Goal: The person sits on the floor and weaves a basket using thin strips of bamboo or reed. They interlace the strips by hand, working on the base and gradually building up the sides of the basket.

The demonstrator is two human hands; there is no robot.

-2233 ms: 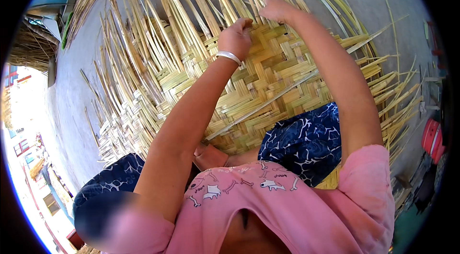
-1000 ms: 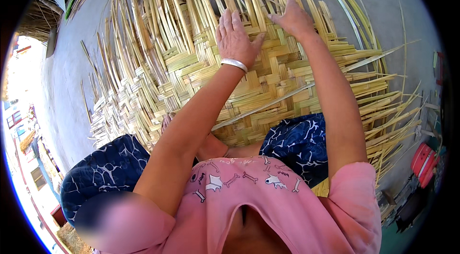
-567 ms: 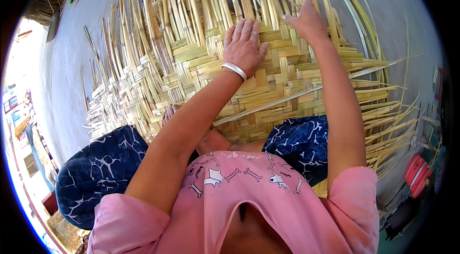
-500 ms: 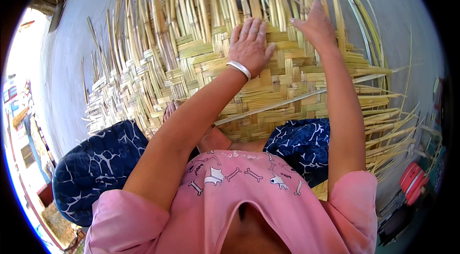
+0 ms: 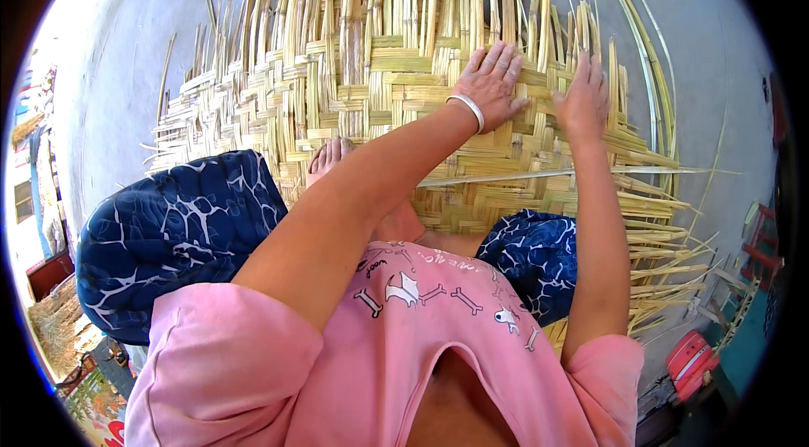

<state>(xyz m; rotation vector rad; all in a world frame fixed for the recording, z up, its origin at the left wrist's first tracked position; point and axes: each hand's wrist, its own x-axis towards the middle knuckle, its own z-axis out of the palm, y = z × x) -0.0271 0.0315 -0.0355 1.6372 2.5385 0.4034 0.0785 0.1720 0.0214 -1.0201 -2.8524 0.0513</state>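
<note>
A woven mat of yellow-green split cane strips (image 5: 362,97) is spread in front of me, with upright strip ends fanning out along its far edge. My left hand (image 5: 491,86), a silver bangle at its wrist, lies flat with spread fingers on the weave near that edge. To its right, my right hand (image 5: 583,103) rests at the mat's far right part. Its fingers are stretched toward the upright strips, the thumb apart, and nothing shows in its grasp. A long pale strip (image 5: 506,177) runs crosswise over the weave, passing beneath my right forearm.
My bare foot (image 5: 330,154) rests on the mat, beside my bent knee in blue patterned cloth (image 5: 181,236). Long loose green strips (image 5: 647,51) curve over the grey floor (image 5: 716,93) at right. A pinkish-red bag-like object (image 5: 691,363) lies at lower right.
My left hand has moved right across the mat and remains flat. My right hand has come down and nearer the left, its fingers now extended. The whole view has shifted somewhat.
</note>
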